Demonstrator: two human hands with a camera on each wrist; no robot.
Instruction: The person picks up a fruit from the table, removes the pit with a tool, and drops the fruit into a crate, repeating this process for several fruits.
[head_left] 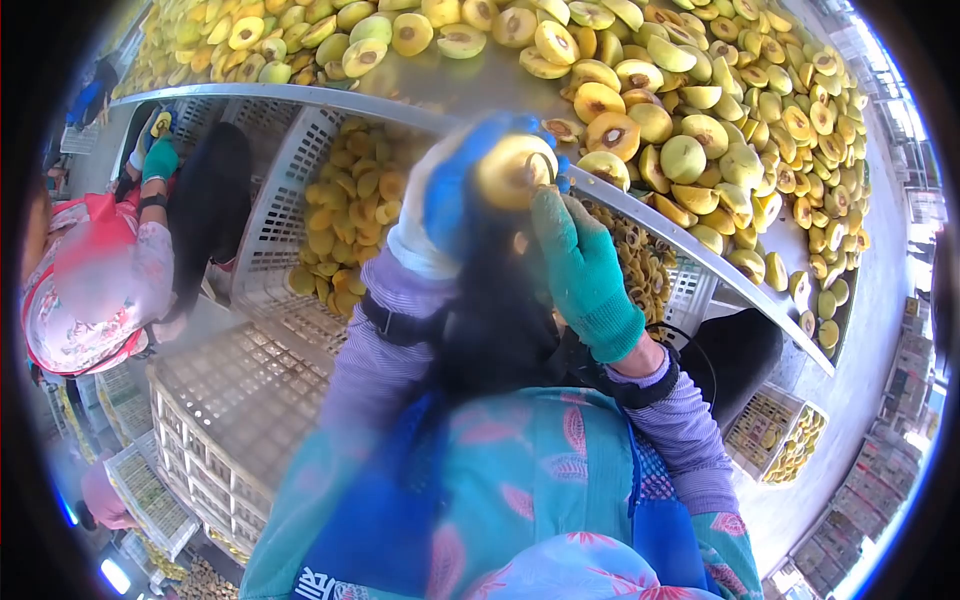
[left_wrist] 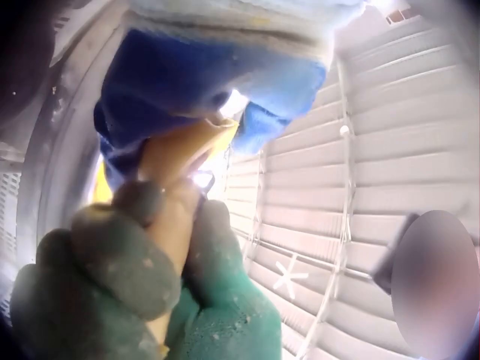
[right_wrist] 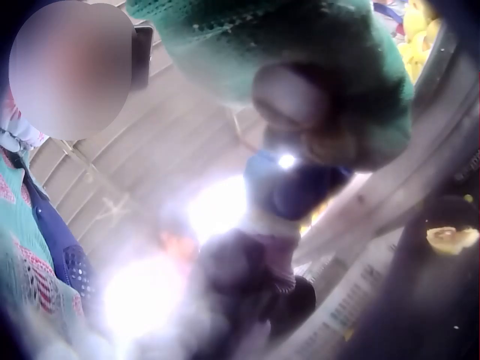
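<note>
Head view shows a long metal table [head_left: 470, 90] heaped with halved yellow fruit [head_left: 690, 120], cut faces up, many with a dark hollow where the stone sat. Below its edge, a white slatted crate [head_left: 275, 235] holds pale yellow fruit pieces [head_left: 350, 210]. A second crate [head_left: 690, 290] to the right holds smaller brownish bits. Further right, another crate [head_left: 775, 430] on the floor carries more fruit pieces.

At the table's edge, the left hand [head_left: 450, 190] in a blue glove curls round a fruit half [head_left: 515, 170], its round cut face pale yellow with a darker middle. The right hand [head_left: 585, 270] in a green glove is closed with fingertips touching that fruit. From the left wrist view, green fingers [left_wrist: 127, 255] pinch a yellow-orange piece against the blue glove [left_wrist: 187, 75]; whether a tool is there, I cannot tell.
</note>
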